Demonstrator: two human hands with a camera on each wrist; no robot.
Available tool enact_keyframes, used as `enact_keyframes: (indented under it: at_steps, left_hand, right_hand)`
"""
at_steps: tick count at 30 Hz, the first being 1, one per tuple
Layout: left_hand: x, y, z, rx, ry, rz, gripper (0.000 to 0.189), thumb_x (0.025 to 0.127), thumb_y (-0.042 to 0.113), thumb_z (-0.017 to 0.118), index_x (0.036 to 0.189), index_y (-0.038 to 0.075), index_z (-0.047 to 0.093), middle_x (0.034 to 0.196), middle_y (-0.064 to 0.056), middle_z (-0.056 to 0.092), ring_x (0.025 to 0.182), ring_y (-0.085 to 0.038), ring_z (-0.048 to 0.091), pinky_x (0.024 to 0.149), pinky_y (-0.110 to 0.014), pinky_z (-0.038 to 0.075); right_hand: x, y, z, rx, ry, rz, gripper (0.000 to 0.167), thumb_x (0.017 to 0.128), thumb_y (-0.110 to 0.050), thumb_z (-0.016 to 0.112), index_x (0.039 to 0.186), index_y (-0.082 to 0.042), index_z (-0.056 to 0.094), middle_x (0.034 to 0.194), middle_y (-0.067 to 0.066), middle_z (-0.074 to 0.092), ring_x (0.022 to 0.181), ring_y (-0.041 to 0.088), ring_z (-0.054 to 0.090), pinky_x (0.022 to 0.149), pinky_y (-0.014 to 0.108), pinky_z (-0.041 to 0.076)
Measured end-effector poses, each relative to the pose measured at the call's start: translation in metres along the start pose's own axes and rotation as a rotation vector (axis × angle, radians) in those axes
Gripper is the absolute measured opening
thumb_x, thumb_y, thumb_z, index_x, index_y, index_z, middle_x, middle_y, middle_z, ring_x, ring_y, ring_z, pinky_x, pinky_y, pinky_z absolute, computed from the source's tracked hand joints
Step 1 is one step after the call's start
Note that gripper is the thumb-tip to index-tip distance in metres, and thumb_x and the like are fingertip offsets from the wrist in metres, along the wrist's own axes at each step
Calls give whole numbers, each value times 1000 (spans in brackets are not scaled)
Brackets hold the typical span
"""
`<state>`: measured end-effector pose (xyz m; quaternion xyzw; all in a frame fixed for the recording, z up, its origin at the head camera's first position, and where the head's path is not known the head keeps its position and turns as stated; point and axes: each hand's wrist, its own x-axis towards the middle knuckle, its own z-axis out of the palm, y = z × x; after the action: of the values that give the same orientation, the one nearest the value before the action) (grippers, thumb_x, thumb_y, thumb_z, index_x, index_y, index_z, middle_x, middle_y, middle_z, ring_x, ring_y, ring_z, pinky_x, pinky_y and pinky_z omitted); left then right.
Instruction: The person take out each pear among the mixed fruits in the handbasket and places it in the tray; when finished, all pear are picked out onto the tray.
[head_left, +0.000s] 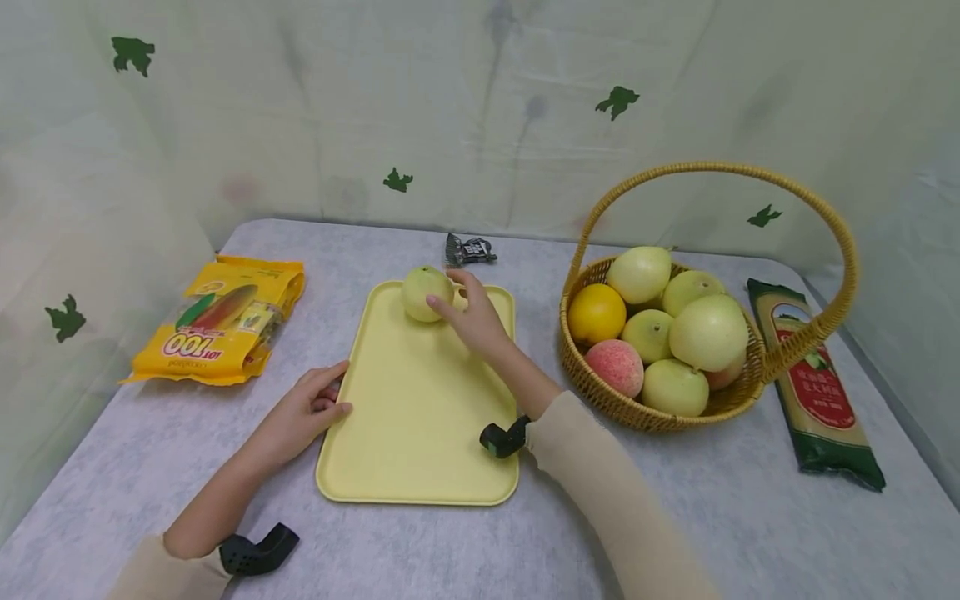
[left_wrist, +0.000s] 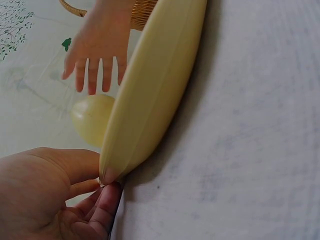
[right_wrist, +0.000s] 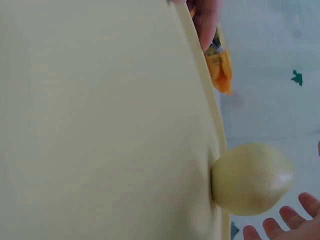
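A pale yellow tray (head_left: 414, 417) lies on the table in front of me. My left hand (head_left: 303, 408) pinches its left rim, thumb on top and fingers at the edge, as the left wrist view also shows on the tray (left_wrist: 157, 85). One round pale green fruit (head_left: 420, 296) rests in the tray's far left corner. Beside that fruit is my right hand (head_left: 477, 317), fingers spread and fairly straight. In the right wrist view a gap shows between the fingers (right_wrist: 292, 217) and the fruit (right_wrist: 252, 180); nothing is held there.
On the right stands a wicker basket (head_left: 637, 417) with a tall handle, filled with several pale green fruits, an orange (head_left: 597, 313) and a peach (head_left: 617, 367). Past it lies a green-ended packet (head_left: 817, 383). A yellow bag (head_left: 217, 321) lies left; a small black packet (head_left: 471, 250) sits behind the tray.
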<state>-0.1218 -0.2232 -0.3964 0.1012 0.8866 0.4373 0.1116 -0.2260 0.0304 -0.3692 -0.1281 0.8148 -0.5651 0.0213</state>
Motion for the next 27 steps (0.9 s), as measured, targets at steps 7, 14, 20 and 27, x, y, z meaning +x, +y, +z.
enact_keyframes:
  at_steps: [7, 14, 20, 27]
  left_hand:
    - [-1, -2, 0, -5, 4, -2, 64, 89, 20, 58, 141, 2, 26, 126, -17, 35, 94, -23, 44, 74, -18, 41]
    - [0, -3, 0, 11, 12, 10, 64, 88, 20, 59, 141, 2, 27, 124, -16, 36, 92, -22, 44, 74, -19, 41]
    - [0, -3, 1, -4, 10, 20, 63, 88, 17, 59, 140, 1, 26, 124, -17, 36, 92, -22, 44, 73, -18, 41]
    - [0, -2, 1, 4, 14, 15, 63, 88, 17, 58, 140, 1, 26, 125, -17, 36, 93, -22, 44, 74, -19, 41]
  right_hand:
    - [-38, -17, -27, 1, -17, -214, 55, 89, -29, 57, 133, -6, 36, 132, 5, 40, 119, 20, 37, 97, 34, 31]
    - [-90, -43, -67, 0, -3, -420, 51, 85, -7, 61, 129, 1, 37, 128, 15, 42, 117, 24, 40, 99, 35, 28]
    - [-116, -30, -102, -80, 137, -649, 60, 86, -35, 60, 125, 5, 39, 123, 17, 44, 114, 27, 41, 97, 35, 30]
    - [-133, -23, -140, -131, 398, -810, 75, 80, -43, 64, 114, 20, 39, 116, 22, 48, 111, 26, 43, 96, 36, 30]
